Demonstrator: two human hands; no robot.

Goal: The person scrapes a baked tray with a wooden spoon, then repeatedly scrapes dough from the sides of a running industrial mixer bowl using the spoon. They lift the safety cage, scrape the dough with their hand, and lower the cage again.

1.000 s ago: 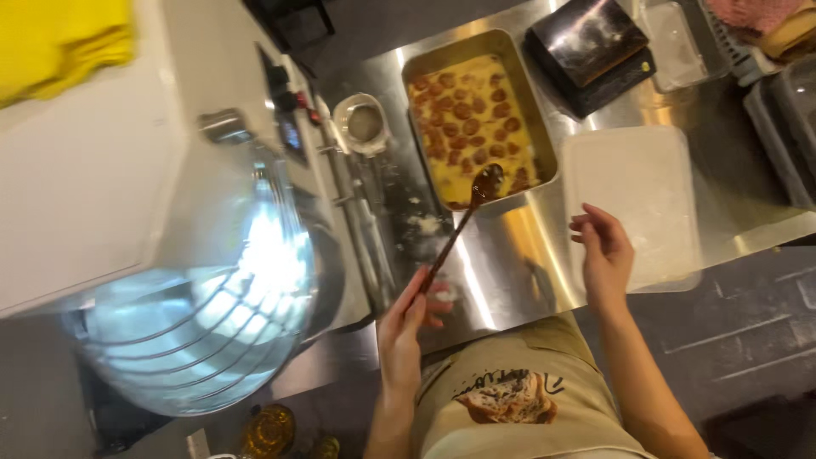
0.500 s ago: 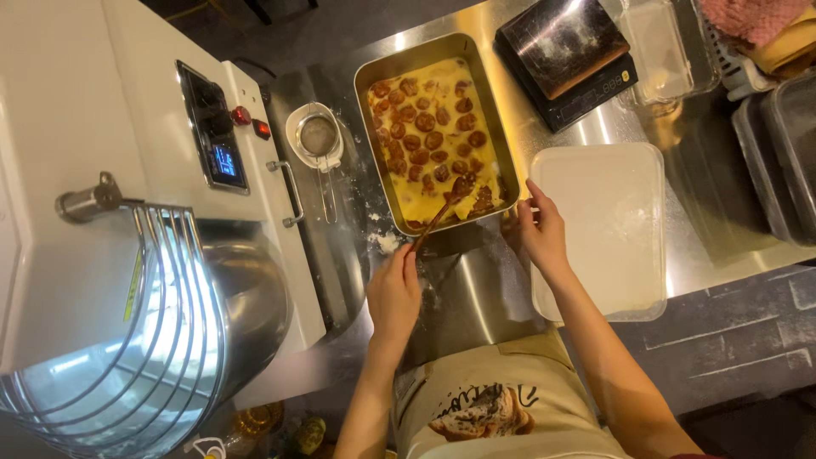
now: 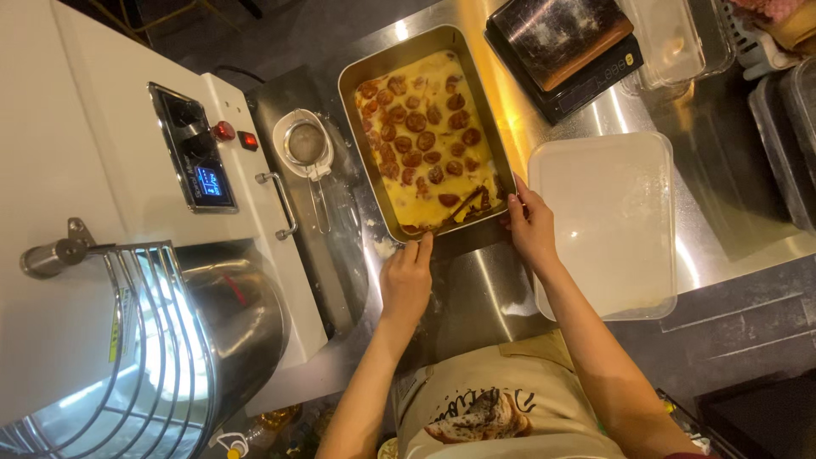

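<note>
My left hand point(image 3: 406, 280) and my right hand point(image 3: 531, 228) both rest at the near end of the rectangular metal baking pan point(image 3: 367, 64), which sits on the steel counter point(image 3: 476, 297) between the big white mixer point(image 3: 102, 170) on the left and a white plastic lid point(image 3: 608, 221) on the right. My left fingertips touch the near rim towards its left corner; my right fingers curl against the near right corner, so I hold the pan lightly by its edge and not in a full clasp. The pan is filled nearly to the brim with pale yellow batter point(image 3: 429, 191) dotted with dark round fruit slices point(image 3: 416, 121), so I judge it heavy, stiff in the wall but sloshy inside, and likely to spill if tipped. The thin rim is probably slick with batter; the two near corners look the safest hold, kept level. A dark utensil point(image 3: 466, 204) lies in the batter near my right hand, and most of it is sunk and hard to read. The pan's underside is hidden, my thumbs are not clearly visible, and the far tray point(image 3: 684, 38) and black scale point(image 3: 565, 51) are cut off by the frame.
</note>
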